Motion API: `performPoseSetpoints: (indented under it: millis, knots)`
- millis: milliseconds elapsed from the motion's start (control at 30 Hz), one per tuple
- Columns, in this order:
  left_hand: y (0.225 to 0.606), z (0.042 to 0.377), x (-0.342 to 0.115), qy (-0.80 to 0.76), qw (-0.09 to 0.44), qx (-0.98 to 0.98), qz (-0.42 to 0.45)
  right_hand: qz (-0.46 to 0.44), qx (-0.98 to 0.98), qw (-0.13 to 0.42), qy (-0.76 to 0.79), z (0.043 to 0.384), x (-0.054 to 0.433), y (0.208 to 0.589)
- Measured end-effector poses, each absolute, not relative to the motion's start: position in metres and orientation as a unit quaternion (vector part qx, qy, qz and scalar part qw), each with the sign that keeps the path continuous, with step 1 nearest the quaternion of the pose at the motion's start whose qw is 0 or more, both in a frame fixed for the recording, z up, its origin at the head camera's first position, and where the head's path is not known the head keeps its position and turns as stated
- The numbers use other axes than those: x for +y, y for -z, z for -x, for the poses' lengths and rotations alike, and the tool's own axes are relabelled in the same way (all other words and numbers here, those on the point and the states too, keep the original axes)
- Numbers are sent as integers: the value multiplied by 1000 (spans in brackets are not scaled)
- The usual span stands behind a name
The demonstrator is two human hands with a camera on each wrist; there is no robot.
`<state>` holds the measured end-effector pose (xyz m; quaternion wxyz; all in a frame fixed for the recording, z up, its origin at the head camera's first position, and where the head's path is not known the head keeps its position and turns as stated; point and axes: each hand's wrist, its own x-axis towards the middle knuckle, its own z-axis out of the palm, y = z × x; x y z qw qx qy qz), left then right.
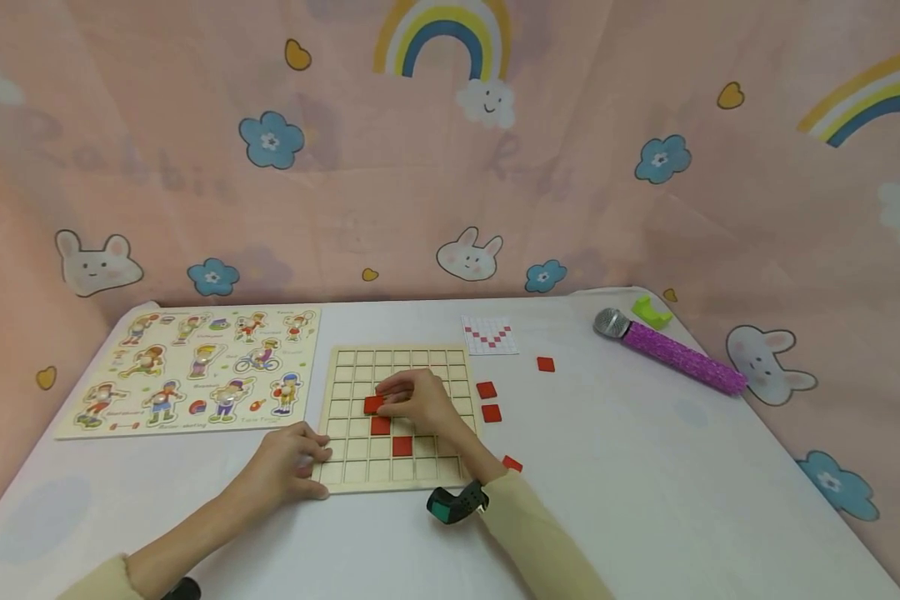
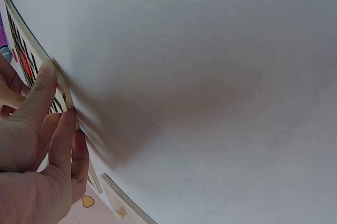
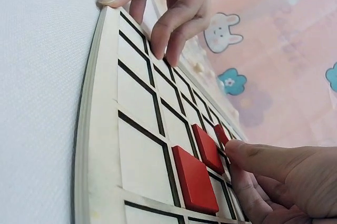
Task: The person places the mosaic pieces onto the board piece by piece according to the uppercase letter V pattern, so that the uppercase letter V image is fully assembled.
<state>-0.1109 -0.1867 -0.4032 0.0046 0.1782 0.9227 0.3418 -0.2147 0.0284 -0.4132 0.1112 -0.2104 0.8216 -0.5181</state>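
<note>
A pale wooden grid board (image 1: 345, 473) lies flat on the white table. My left hand (image 1: 281, 462) grips its near left corner, thumb at the near edge and fingertips along the left side; the left wrist view shows this hold up close. Over the middle of the grid, my right hand (image 1: 423, 404) pinches a red square tile (image 1: 373, 405) at a cell. Nearer to me, two more tiles sit in cells on a diagonal: one red tile (image 1: 380, 426), then another red tile (image 3: 195, 182). The right fingers partly cover the pinched tile.
Right of the board lie several loose red tiles (image 1: 491, 413). A small pattern card (image 1: 491, 335) with a red V lies behind them. Farther right are a purple glitter microphone (image 1: 675, 354) and a green piece (image 1: 651, 312). A picture puzzle board (image 1: 187, 375) occupies the left.
</note>
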Motion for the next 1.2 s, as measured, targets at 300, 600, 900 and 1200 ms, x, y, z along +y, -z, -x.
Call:
performPoseSetpoints:
  millis: [300, 600, 900, 1200]
  knots:
    - [405, 112, -186, -339, 3, 923, -183, 204, 834, 105, 502, 209, 21, 411]
    - [404, 111, -184, -337, 11, 926, -171, 199, 814, 106, 535, 208, 18, 415]
    - [404, 111, -183, -332, 4, 926, -180, 197, 796, 109, 561, 207, 29, 412]
    - [400, 109, -185, -326, 7, 931, -166, 175, 811, 91, 551, 213, 98, 404]
